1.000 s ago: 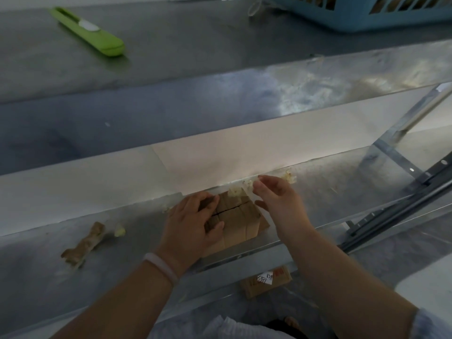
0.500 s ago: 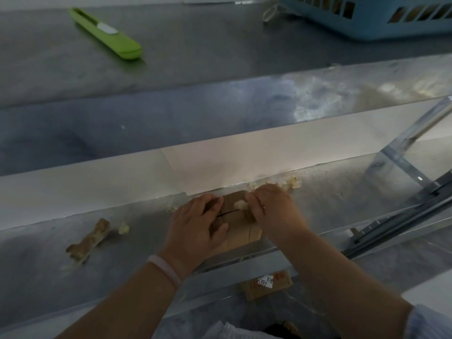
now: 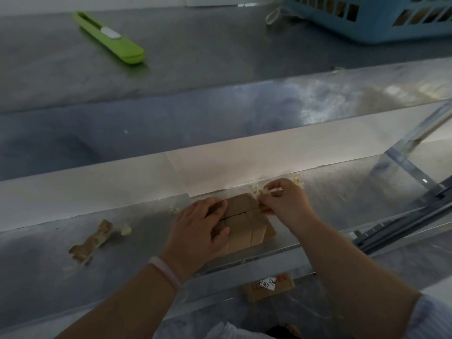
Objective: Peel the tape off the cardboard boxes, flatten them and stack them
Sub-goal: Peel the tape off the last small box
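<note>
Basket (image 3: 371, 30) holds brown pieces; left hand (image 3: 195, 231) holds box (image 3: 247, 222).

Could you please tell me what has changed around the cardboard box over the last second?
The right hand dipped onto the cardboard box, pinched a tape scrap and has now lifted it up and right, off the box. The left hand kept gripping the box, which stayed put.

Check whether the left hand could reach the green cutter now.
Probably yes, with a stretch: nothing lies between the left hand and the green cutter, but it must release the cardboard box first.
</note>
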`<state>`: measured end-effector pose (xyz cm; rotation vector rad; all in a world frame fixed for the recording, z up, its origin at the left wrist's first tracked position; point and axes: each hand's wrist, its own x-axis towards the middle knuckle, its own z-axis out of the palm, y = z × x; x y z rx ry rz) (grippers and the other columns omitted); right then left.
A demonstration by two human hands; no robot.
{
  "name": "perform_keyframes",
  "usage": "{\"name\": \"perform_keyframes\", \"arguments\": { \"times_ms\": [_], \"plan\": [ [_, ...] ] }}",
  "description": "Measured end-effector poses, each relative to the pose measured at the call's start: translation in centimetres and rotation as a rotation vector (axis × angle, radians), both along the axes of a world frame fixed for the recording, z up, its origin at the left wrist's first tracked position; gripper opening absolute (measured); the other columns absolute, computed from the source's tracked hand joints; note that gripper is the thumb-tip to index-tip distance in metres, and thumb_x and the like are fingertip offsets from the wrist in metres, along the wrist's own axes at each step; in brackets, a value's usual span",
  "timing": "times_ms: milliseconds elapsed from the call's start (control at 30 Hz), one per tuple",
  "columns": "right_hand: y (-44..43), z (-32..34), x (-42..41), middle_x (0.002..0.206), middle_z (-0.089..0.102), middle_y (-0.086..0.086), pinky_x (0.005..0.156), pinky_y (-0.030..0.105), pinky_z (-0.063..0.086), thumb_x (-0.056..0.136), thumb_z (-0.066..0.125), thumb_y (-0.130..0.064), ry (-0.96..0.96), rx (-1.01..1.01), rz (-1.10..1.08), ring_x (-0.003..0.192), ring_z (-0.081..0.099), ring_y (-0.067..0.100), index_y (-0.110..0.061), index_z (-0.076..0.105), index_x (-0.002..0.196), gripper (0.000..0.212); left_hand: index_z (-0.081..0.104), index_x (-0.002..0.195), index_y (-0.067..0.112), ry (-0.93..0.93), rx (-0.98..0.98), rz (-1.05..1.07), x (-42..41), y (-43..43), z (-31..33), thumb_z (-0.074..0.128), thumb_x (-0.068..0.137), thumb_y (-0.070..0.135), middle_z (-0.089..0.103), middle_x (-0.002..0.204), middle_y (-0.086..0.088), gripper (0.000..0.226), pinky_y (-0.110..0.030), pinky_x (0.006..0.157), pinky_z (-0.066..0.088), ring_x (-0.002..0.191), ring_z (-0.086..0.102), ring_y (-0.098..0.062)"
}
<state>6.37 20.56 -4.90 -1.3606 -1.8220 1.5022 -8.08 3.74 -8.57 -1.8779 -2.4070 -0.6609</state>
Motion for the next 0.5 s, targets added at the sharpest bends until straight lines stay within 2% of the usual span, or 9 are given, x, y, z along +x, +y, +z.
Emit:
{"name": "perform_keyframes", "arguments": {
  "times_ms": [67,133,200,267,400,467,500],
  "plan": [
    [0.0,-0.6,-0.2,0.088,0.071,-0.001,0.068,0.032,0.059,0.082,0.075,-0.019,-0.052,0.136,-0.021,0.072,0.07,0.013,-0.021,0.06,0.093,0.019,0.059,0.128,0.017,-0.004,0.002,-0.01,0.0,0.0,0.0,0.047,0.084,0.047,0.055,0.13,-0.001,0.055,-0.044,0.093,0.047,0.116,0.054,-0.021],
    [-0.4,-0.8,-0.5,0.087,0.067,-0.01,0.067,0.021,0.05,0.087,0.07,-0.026,-0.162,0.348,0.048,0.079,0.065,0.007,-0.025,0.061,0.096,0.013,0.059,0.129,0.017,0.0,-0.006,-0.01,0.0,0.0,0.0,0.047,0.084,0.047,0.055,0.129,-0.001,0.055,-0.043,0.094,0.047,0.116,0.054,-0.021],
    [-0.5,-1.1,-0.7,0.093,0.067,-0.006,0.073,0.023,0.049,0.09,0.065,-0.025,-0.233,0.521,0.152,0.085,0.063,0.012,-0.025,0.067,0.101,0.012,0.058,0.129,0.017,0.008,-0.021,-0.006,0.0,0.0,0.1,0.045,0.084,0.048,0.054,0.13,-0.001,0.056,-0.042,0.095,0.046,0.116,0.053,-0.021],
    [-0.4,-1.6,-0.5,0.102,0.069,-0.001,0.08,0.027,0.051,0.091,0.063,-0.023,-0.25,0.606,0.228,0.088,0.064,0.016,-0.022,0.07,0.107,0.018,0.057,0.13,0.018,0.002,-0.033,-0.003,-0.1,0.0,0.1,0.044,0.084,0.05,0.054,0.13,0.0,0.057,-0.042,0.097,0.045,0.116,0.052,-0.021],
    [-0.1,-1.4,0.7,0.117,0.065,-0.002,0.094,0.028,0.05,0.094,0.058,-0.025,-0.194,0.595,0.366,0.1,0.06,0.01,-0.022,0.068,0.12,0.028,0.057,0.13,0.018,-0.017,-0.031,0.0,-0.3,0.1,-0.1,0.046,0.084,0.05,0.053,0.131,0.0,0.057,-0.044,0.095,0.046,0.117,0.052,-0.022],
    [-0.3,-1.0,0.9,0.12,0.063,-0.007,0.099,0.023,0.044,0.095,0.056,-0.027,-0.123,0.489,0.368,0.108,0.056,0.006,-0.024,0.07,0.116,0.026,0.057,0.13,0.018,-0.024,-0.03,0.001,-0.4,0.2,-0.2,0.046,0.085,0.05,0.053,0.132,0.001,0.057,-0.045,0.094,0.046,0.117,0.052,-0.021],
    [-0.3,-0.9,0.8,0.116,0.064,-0.009,0.098,0.022,0.044,0.094,0.058,-0.028,-0.105,0.439,0.342,0.107,0.057,0.004,-0.024,0.074,0.11,0.023,0.057,0.13,0.018,-0.023,-0.026,-0.002,-0.4,0.2,-0.2,0.046,0.084,0.05,0.053,0.131,0.001,0.057,-0.045,0.094,0.047,0.117,0.052,-0.021]
  ]
}}
